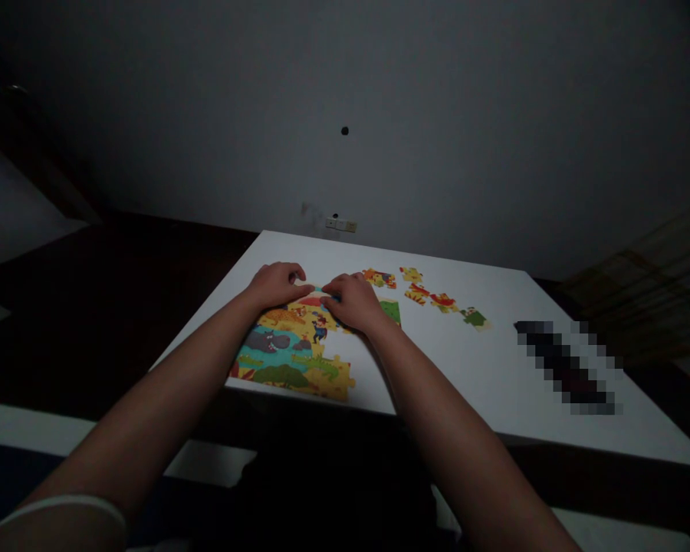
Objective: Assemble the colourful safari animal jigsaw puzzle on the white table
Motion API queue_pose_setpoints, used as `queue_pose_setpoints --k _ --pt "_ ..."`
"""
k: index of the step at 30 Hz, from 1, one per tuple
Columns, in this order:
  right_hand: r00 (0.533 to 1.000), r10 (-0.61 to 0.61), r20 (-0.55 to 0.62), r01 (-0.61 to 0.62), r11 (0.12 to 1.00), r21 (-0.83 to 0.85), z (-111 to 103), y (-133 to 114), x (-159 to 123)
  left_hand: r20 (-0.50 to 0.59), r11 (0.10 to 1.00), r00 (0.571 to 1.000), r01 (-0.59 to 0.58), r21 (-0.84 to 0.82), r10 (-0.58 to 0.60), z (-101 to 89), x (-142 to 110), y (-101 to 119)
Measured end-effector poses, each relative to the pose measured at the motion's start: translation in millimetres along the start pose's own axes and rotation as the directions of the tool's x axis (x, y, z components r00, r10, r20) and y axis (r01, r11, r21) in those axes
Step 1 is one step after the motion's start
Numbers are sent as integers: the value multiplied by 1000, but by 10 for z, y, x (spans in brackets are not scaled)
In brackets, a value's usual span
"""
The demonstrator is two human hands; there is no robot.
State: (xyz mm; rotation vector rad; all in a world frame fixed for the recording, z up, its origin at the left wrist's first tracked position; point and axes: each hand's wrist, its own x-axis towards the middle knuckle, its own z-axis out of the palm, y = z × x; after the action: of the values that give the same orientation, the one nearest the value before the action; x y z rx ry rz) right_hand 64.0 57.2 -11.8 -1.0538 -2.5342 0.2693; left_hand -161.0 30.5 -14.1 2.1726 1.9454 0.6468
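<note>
A partly joined jigsaw puzzle with a hippo, a crocodile and a leopard lies near the left front of the white table. At its far edge my left hand rests with the thumb stretched over the top pieces and the forefinger bent apart from it. Close beside it, my right hand has its fingers curled and its thumb and forefinger closed on a puzzle piece at the upper edge; most of that piece is covered. Green pieces show just past my right hand, and a gap in the picture lies under its wrist.
Several loose puzzle pieces are spread to the right and behind my right hand. A dark pixelated object lies at the table's right side. The white table stands before a grey wall with a socket strip.
</note>
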Motion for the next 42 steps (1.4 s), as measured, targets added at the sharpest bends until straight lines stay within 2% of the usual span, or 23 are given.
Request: queue_pose_setpoints --k 6,10,15,21,23,26,29,32,34,37,40,42 --pt "999 -44 8 44 999 7 -8 -7 -15 16 996 996 -88 -30 88 25 14 -16" --pt "999 -44 7 44 999 -6 -9 -5 -17 25 996 996 -86 -31 86 28 23 -11" --pt "999 14 51 -12 999 -39 -29 -15 -13 43 997 998 -51 -50 53 27 34 -14" --pt "998 56 21 -53 990 -129 -74 -43 -18 56 995 997 -52 -80 57 38 45 -35" --pt "991 130 -30 -133 974 -185 -127 18 -17 51 994 997 -49 -97 54 47 50 -50" --pt "953 287 -99 -303 921 -244 -252 216 -6 52 992 997 -43 -122 50 62 54 -72" --pt "922 387 -23 -376 877 -301 -404 485 16 58 989 997 -35 -141 43 72 53 -85" --pt "909 404 104 -355 879 -317 -526 732 28 47 987 998 -24 -157 32 66 46 -85" --pt "915 383 124 -335 895 -293 -567 866 18 44 987 998 -32 -158 39 53 38 -83" --pt "938 344 39 -331 924 -189 -559 1030 -29 40 986 997 -54 -159 61 35 31 -78" --pt "944 327 -42 -326 944 47 -498 1147 -104 44 986 998 -33 -165 41 37 31 -73" --pt "944 326 -57 -301 919 256 -459 1180 -153 53 985 998 -18 -170 27 49 37 -75"
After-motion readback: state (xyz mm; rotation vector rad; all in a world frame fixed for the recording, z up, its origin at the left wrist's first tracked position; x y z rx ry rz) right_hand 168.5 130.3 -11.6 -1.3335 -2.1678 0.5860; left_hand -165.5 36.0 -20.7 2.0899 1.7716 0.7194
